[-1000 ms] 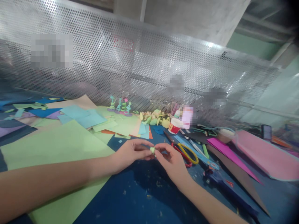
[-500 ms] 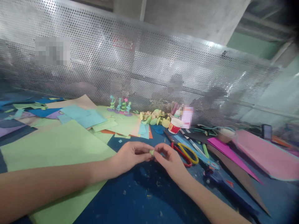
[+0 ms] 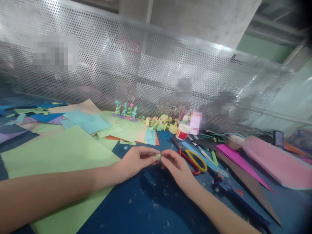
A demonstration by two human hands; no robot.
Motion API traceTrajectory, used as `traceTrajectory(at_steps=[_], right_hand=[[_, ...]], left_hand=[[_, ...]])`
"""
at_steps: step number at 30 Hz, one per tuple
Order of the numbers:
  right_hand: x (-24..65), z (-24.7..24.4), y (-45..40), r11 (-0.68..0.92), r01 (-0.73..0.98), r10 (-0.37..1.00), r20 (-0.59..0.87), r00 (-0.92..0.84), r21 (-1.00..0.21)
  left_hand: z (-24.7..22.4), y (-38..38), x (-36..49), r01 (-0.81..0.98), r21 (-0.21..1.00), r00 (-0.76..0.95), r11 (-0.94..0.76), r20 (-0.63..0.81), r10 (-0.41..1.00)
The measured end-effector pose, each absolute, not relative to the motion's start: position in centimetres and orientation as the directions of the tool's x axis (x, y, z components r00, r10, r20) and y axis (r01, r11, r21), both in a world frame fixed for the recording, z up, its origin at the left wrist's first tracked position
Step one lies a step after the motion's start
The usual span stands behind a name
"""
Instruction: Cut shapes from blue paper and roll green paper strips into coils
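A small light green piece, too small to make out well, is pinched between the fingertips of my left hand and my right hand. Both hands are closed and meet over the dark blue table. Under my left forearm lies a large light green sheet. Scissors with red and yellow handles rest just beyond my right hand.
Small paper figures, yellow-green paper shapes and a red-and-white tub stand behind. A blue glue gun, magenta paper and a pink sheet lie right. Perforated metal screen at the back.
My fingertips have shifted slightly around the green piece, which now looks turned. My left hand has risen a little. The other things look unmoved.
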State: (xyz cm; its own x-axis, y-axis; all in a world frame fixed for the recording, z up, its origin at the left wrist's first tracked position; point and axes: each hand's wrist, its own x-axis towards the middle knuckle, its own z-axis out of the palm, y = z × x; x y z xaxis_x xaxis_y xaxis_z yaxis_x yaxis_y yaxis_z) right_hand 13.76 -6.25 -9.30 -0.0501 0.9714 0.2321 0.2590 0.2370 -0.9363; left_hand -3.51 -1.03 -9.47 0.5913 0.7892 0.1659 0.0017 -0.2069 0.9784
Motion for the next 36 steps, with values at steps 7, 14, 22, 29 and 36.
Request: traceTrajectory(at_steps=[7, 14, 22, 29, 36], right_hand=[[13.79, -9.50, -6.23, 0.252, 0.286, 0.967, 0.247, -0.052, -0.925], [13.55, -9.08, -6.37, 0.243, 0.258, 0.969, 0.243, -0.032, -0.935], [13.72, -9.56, -6.29, 0.293, 0.256, 0.955, 0.296, -0.027, -0.921], [13.94, -9.84, -6.19, 0.319, 0.238, 0.944, 0.331, 0.012, -0.917], [13.86, -9.80, -6.26, 0.297, 0.272, 0.949, 0.314, 0.021, -0.915]], left_hand=[[-9.30, -0.89, -3.55, 0.001, 0.970, 0.598, -0.243, 0.194, 0.777], [-9.30, -0.91, -3.46, -0.031, 0.967, 0.609, -0.255, 0.220, 0.762], [-9.15, -0.93, -3.53, -0.045, 0.978, 0.597, -0.202, 0.188, 0.780], [-9.21, -0.77, -3.37, -0.097, 0.967, 0.568, -0.235, 0.247, 0.785], [-9.35, -0.84, -3.39, -0.085, 0.963, 0.554, -0.257, 0.260, 0.791]])
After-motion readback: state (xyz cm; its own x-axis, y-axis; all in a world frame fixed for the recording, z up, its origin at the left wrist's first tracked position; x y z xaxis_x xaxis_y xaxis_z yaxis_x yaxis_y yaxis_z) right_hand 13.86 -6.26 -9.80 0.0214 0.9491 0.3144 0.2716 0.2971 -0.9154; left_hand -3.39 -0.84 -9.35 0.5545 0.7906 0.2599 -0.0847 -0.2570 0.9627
